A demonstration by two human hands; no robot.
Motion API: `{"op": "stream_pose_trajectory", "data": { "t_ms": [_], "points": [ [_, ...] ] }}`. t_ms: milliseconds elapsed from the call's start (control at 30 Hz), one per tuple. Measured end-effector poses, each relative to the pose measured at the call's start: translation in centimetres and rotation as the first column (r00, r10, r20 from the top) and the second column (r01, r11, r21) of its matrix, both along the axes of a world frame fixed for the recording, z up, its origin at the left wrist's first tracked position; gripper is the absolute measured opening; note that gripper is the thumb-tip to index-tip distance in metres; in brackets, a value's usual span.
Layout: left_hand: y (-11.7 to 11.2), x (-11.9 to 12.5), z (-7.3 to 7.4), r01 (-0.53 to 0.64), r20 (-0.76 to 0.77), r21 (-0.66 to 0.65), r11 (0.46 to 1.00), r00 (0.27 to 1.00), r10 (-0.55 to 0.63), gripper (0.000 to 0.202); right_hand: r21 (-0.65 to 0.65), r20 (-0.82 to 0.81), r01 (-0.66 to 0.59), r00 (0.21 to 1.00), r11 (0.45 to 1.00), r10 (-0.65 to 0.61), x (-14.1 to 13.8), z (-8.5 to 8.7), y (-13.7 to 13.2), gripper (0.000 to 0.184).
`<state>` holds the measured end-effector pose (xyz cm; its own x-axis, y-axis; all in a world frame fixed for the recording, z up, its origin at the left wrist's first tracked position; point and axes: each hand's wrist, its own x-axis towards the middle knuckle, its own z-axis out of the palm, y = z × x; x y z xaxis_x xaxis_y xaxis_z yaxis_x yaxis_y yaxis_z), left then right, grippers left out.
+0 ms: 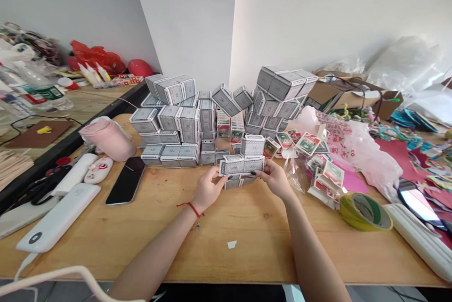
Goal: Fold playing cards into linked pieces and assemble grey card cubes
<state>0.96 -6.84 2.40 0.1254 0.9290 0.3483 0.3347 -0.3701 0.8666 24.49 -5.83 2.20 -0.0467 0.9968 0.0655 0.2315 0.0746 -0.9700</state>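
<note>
My left hand [208,189] and my right hand [275,178] grip the two ends of a row of small grey-patterned card boxes [241,165], held just above the wooden table [212,240]. More such boxes [240,181] lie right under the row, and a single one [253,145] stands just behind it. A red string circles my left wrist. Behind the hands rises a wall of stacked grey boxes [176,123], with more stacked to the right [282,90].
A black phone [126,180], a pink pouch [108,138], a white power bank [58,217] and scissors [38,189] lie on the left. On the right are loose red-and-green card packs [310,144], a pink plastic bag [353,146], a yellow tape roll [365,210] and paper scraps.
</note>
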Motion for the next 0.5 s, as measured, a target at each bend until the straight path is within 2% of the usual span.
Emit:
{"op": "stream_pose_trajectory", "data": {
  "t_ms": [200, 333, 500],
  "points": [
    [1.2, -1.2, -0.7, -0.035, -0.055, 0.068, 0.997, 0.998, 0.039, 0.01, 0.0, -0.079, -0.025, 0.997, 1.0, 0.025, -1.3, -0.1, -0.1, 0.028],
    [1.8, -1.8, -0.7, -0.057, 0.005, 0.0, 0.998, 0.998, 0.057, 0.011, -0.015, -0.161, -0.057, 0.985, 0.998, 0.054, -2.4, -0.3, -0.2, 0.03],
    [1.6, -1.4, -0.3, -0.059, 0.117, -0.106, 0.993, 0.991, 0.072, 0.009, -0.016, -0.219, -0.041, 0.975, 0.999, 0.036, -2.8, -0.6, -0.1, 0.03]
  ]
}}
